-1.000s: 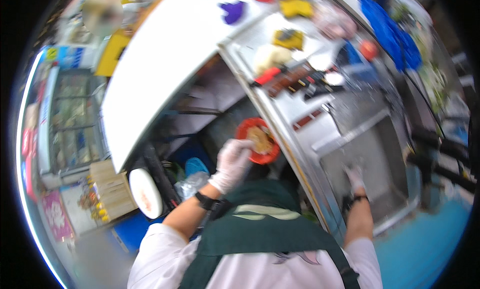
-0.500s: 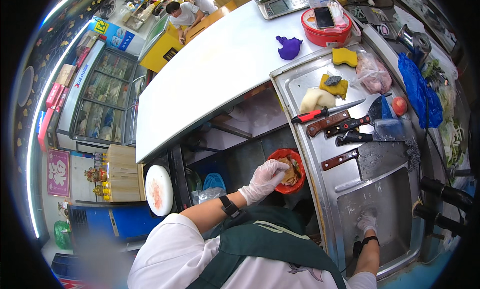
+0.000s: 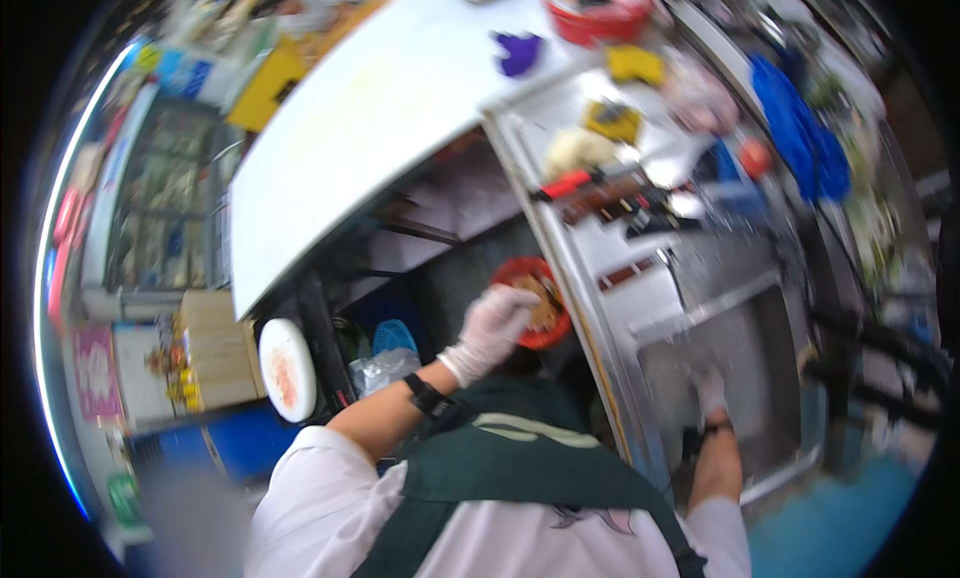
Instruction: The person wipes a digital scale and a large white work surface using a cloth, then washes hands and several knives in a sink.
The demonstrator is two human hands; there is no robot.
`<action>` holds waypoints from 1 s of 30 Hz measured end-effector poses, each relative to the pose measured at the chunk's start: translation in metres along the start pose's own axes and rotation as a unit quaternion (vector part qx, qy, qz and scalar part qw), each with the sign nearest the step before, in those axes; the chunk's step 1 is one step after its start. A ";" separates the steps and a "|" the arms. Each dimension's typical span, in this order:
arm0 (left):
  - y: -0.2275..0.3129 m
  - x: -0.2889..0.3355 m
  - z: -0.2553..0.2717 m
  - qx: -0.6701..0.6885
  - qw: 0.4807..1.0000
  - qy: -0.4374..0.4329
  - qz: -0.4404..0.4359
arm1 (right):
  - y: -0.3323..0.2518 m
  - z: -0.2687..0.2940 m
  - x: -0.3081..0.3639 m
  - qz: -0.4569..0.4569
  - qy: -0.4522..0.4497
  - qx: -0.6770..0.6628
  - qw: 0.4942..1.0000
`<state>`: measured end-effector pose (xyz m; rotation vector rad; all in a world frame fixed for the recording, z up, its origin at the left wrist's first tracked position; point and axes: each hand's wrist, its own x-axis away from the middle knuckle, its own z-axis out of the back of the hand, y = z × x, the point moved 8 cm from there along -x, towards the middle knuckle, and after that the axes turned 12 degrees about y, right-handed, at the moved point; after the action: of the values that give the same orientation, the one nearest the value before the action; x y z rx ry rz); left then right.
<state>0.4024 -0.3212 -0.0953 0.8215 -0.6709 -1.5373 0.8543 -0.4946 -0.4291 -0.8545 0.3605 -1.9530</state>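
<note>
Item: red bowl (image 3: 530,300) of food, below the steel tabletop (image 3: 640,268) edge; gloved left hand (image 3: 487,330) closed over its rim. Gloved right hand (image 3: 708,393) lay in the sink beside it, grip too blurred to tell. Handling judged best with the bowl level and supported.

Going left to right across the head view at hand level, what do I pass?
White round plate → blue basket → left hand, gloved, on the red bowl → metal counter edge → right hand, gloved, in the steel sink.
</note>
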 end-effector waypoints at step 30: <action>-0.086 0.009 0.089 0.161 0.983 -0.029 0.087 | -0.222 0.124 0.111 -0.153 0.267 -0.385 0.870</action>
<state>0.2797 -0.3230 -0.1141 0.9341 -1.0268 -1.3166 0.7616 -0.4632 -0.1693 -0.8630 1.4888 -2.3521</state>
